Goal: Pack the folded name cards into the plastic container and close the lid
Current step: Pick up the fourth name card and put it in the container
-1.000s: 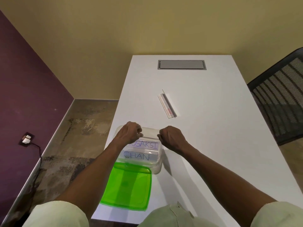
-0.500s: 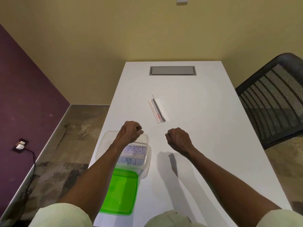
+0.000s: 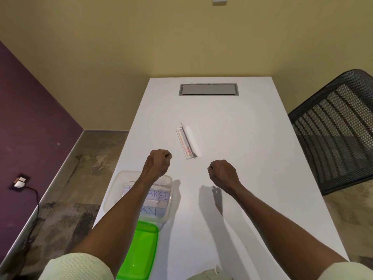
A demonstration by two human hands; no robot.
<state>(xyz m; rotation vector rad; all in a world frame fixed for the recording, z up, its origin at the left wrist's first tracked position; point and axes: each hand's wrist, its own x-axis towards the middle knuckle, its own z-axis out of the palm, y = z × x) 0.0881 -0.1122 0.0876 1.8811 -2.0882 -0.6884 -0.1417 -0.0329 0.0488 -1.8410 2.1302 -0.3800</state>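
Observation:
The clear plastic container (image 3: 121, 179) sits near the table's left edge, open on top. Two folded white name cards (image 3: 161, 196) with blue lettering lie inside it, partly hidden by my left forearm. The green lid (image 3: 141, 251) lies flat on the table just in front of the container. Another folded name card (image 3: 186, 141) lies on the table beyond my hands. My left hand (image 3: 158, 162) hovers past the container's far rim with fingers curled, holding nothing. My right hand (image 3: 222, 172) is also curled and empty, to the right of the container.
The white table (image 3: 252, 158) has a grey cable hatch (image 3: 209, 89) at its far end. A black mesh chair (image 3: 333, 128) stands at the right. A floor drop-off runs along the table's left edge, close to the container.
Both hands have left the container and lifted away; the right hand moved to the right, the left forward. The view has shifted, putting the container lower left.

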